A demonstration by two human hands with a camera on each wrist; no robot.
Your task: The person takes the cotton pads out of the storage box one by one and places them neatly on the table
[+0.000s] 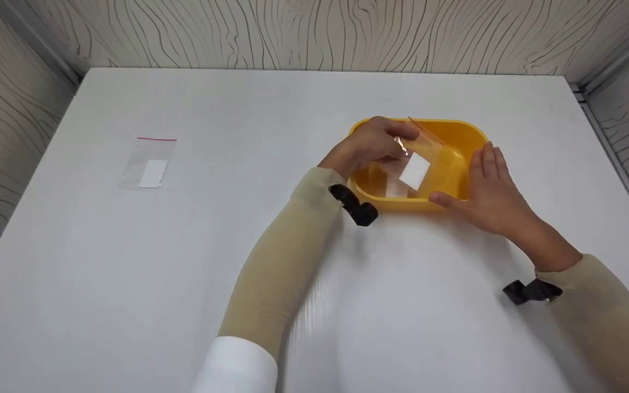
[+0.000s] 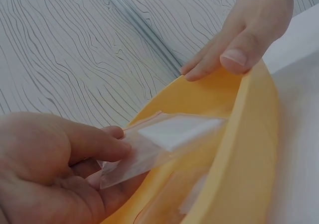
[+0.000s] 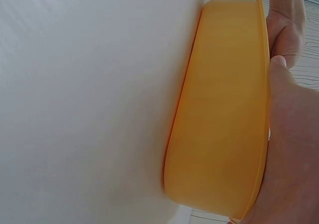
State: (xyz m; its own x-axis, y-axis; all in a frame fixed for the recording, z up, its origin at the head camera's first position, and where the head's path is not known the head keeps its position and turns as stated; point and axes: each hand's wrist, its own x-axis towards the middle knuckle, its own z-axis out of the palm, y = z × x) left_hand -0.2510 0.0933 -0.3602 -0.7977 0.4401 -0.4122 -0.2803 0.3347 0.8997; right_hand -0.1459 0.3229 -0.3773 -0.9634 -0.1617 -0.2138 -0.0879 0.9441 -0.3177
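Observation:
My left hand (image 1: pixel 372 143) reaches over the left side of a yellow plastic bin (image 1: pixel 418 205). Between thumb and fingers it pinches a clear zip bag (image 2: pixel 144 157), which has a red seal line and a white rectangle inside. The bag is tilted within the bin's opening. Below it, another clear bag (image 2: pixel 172 196) with a white piece lies in the bin, partly hidden. My right hand (image 1: pixel 492 191) rests against the bin's right end, fingers extended along the rim and thumb on the near edge.
Far to the left on the white table (image 1: pixel 129 262) lies a separate clear zip bag (image 1: pixel 153 173) with a red seal and a white rectangle. Wood-grain patterned panels (image 1: pixel 314 35) enclose the back and sides of the table.

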